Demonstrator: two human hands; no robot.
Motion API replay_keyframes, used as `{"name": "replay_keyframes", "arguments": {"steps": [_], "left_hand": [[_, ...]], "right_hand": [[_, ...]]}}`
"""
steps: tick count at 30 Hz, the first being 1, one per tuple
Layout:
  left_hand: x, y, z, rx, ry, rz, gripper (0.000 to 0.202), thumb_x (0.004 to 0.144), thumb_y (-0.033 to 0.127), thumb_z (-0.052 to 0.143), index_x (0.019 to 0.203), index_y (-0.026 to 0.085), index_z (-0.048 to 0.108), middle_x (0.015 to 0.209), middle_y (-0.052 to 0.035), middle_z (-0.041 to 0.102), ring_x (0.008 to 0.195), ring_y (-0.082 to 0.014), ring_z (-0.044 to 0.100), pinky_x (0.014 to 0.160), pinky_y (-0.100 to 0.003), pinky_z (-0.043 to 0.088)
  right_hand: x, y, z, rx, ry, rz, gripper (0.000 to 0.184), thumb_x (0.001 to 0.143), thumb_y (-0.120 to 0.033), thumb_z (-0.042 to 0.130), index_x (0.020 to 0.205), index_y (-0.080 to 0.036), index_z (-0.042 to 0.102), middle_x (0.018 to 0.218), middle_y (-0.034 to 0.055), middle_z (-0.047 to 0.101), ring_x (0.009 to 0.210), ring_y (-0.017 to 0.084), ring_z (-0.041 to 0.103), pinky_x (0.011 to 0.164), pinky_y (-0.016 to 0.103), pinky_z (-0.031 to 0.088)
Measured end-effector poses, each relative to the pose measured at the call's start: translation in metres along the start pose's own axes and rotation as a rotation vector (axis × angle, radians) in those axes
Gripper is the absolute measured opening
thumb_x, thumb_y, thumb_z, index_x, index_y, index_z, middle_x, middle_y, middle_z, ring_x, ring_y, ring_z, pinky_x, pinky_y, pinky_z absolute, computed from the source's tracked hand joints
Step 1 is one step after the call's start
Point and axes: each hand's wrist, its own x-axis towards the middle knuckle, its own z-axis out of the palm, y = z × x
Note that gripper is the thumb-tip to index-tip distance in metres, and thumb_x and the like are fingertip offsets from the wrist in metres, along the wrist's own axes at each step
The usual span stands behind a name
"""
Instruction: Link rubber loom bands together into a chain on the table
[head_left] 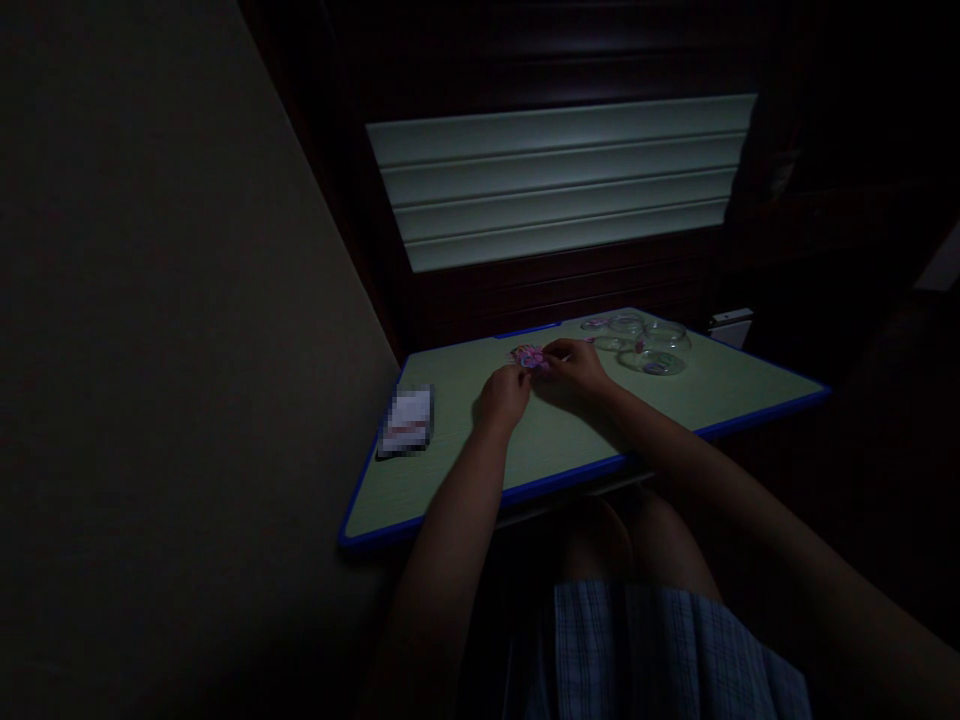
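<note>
**Pink trinket pinched between two hands on a green table**

Pink trinket [529, 357], small and mottled with purple, possibly a bundle of little rings, though too dim and small to tell. Rested far back on the pale green table [480, 470], near its middle, between both sets of fingertips. Left hand [504, 397] curled narrow, fingertips touching the trinket's near left side. Right hand [577, 370] arched over the trinket from the right, fingers bent and closed on it. Both forearms stretched forward across the blue-edged tabletop. Just right of the right hand, a cluster of clear glass bowls [651, 345], some holding small pale pink and purple pieces. Well left of the hands, a white card [407, 421], blurred, flat near the table's left edge. Behind the table, dark panelling with a lit slatted blind [559, 180]. Below, bare knees and checked shorts [660, 650].
</note>
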Motion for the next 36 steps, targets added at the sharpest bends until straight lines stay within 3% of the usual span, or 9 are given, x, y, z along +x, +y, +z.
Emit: {"name": "replay_keyframes", "arguments": {"steps": [8, 16, 25, 36], "left_hand": [[0.009, -0.007, 0.011, -0.218, 0.122, -0.073, 0.021, 0.077, 0.027, 0.046, 0.081, 0.016, 0.063, 0.080, -0.0051, 0.065, 0.071, -0.0121, 0.057, 0.067, -0.022, 0.040], [0.015, -0.006, 0.013, -0.555, 0.240, -0.184, 0.013, 0.068, 0.021, 0.052, 0.067, 0.013, 0.062, 0.067, -0.0023, 0.062, 0.065, -0.0120, 0.056, 0.062, -0.021, 0.042], [0.018, -0.005, 0.020, -0.884, 0.177, -0.265, 0.017, 0.066, 0.027, 0.056, 0.074, 0.014, 0.061, 0.068, -0.0028, 0.062, 0.067, -0.0125, 0.058, 0.063, -0.025, 0.046], [0.019, -0.003, 0.020, -0.941, 0.153, -0.258, 0.022, 0.062, 0.029, 0.062, 0.078, 0.014, 0.063, 0.075, -0.0050, 0.064, 0.076, -0.0151, 0.058, 0.069, -0.029, 0.047]], "right_hand": [[-0.001, -0.009, -0.009, 0.390, -0.046, 0.206, 0.018, 0.063, -0.026, 0.061, 0.075, -0.012, 0.063, 0.071, 0.0052, 0.065, 0.061, 0.011, 0.056, 0.059, 0.023, 0.044], [-0.004, -0.008, -0.012, 0.509, -0.076, 0.267, 0.024, 0.060, -0.030, 0.066, 0.075, -0.013, 0.063, 0.069, 0.0046, 0.063, 0.058, 0.010, 0.053, 0.052, 0.022, 0.040], [-0.003, 0.000, -0.008, 0.586, -0.143, 0.337, 0.027, 0.058, -0.031, 0.068, 0.078, -0.014, 0.062, 0.067, 0.0022, 0.061, 0.054, 0.008, 0.050, 0.051, 0.021, 0.038], [-0.005, -0.003, -0.006, 0.616, -0.223, 0.346, 0.020, 0.056, -0.025, 0.067, 0.069, -0.011, 0.062, 0.057, 0.0007, 0.057, 0.049, 0.007, 0.046, 0.050, 0.021, 0.035]]}}
